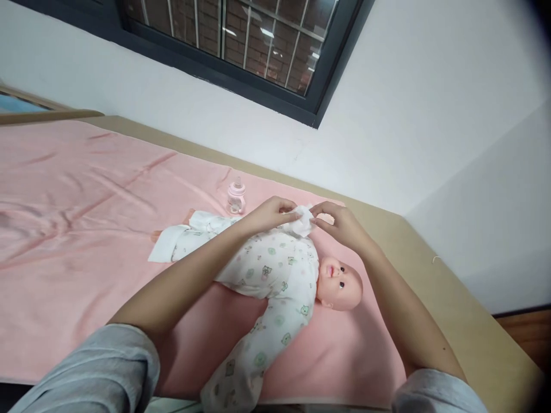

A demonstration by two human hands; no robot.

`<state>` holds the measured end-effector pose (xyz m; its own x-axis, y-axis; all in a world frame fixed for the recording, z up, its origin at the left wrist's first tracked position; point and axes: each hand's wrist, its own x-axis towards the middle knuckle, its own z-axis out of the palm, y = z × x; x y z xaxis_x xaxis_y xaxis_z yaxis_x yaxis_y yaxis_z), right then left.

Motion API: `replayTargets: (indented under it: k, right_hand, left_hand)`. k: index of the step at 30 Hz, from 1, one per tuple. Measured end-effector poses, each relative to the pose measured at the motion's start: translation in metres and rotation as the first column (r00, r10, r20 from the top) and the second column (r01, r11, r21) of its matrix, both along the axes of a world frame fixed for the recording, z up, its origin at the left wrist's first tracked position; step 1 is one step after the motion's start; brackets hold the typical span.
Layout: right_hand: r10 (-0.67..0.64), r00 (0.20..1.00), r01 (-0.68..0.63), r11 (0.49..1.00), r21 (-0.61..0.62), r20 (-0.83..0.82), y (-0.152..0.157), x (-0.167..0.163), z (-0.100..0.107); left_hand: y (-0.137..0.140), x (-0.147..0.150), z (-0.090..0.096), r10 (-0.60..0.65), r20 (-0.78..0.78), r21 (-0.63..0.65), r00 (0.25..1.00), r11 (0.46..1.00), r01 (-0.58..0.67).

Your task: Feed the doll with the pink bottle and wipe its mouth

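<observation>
A crumpled white tissue (302, 222) hangs between my two hands above the doll's chest. My left hand (275, 214) is closed, pinching it by its left side between thumb and fingers. From the right, my right hand (338, 222) pinches the opposite edge with thumb and forefinger. Below lies a baby doll (267, 261) on its back in white clothes printed with small green animals, its bare head (342, 284) toward the right. One long sleeve (258, 355) stretches toward me, its end hanging over the near edge. The doll's other arm is mostly hidden behind my hands.
A pink baby bottle (236, 198) stands upright beyond the doll's legs. Pink cloth (107, 201), wrinkled on the left, covers most of the tan table (434, 304). A white wall (387, 115) with a dark-framed, barred window (258, 46) rises behind.
</observation>
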<state>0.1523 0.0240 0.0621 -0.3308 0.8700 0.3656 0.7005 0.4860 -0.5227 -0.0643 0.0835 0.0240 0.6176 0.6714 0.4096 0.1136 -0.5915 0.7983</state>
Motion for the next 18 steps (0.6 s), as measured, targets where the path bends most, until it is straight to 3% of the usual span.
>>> replayTargets:
  k: [3,7,11,14,18]
  right_hand:
    - [-0.029,0.992,0.012,0.990,-0.140,-0.123,0.005,0.002,-0.006]
    - [-0.138,0.954,0.048,0.947,-0.317,-0.267,0.018,0.014,-0.016]
    - [-0.311,0.906,0.175,0.893,-0.415,-0.287,0.032,0.033,-0.024]
    - [-0.413,0.868,0.276,0.862,-0.426,-0.274,0.046,0.052,-0.031]
    - [-0.453,0.844,0.335,0.863,-0.377,-0.287,0.074,0.076,-0.036]
  left_hand:
    - [0.013,-0.013,0.004,0.179,0.056,0.039,0.982,0.983,-0.182]
    - [0.037,-0.049,0.012,0.442,0.142,0.064,0.886,0.889,-0.454]
    - [0.066,-0.093,0.005,0.605,0.058,0.022,0.794,0.795,-0.606]
    - [0.083,-0.119,-0.008,0.671,-0.079,-0.001,0.737,0.740,-0.673]
    - [0.091,-0.136,-0.019,0.636,-0.219,-0.034,0.740,0.753,-0.657]
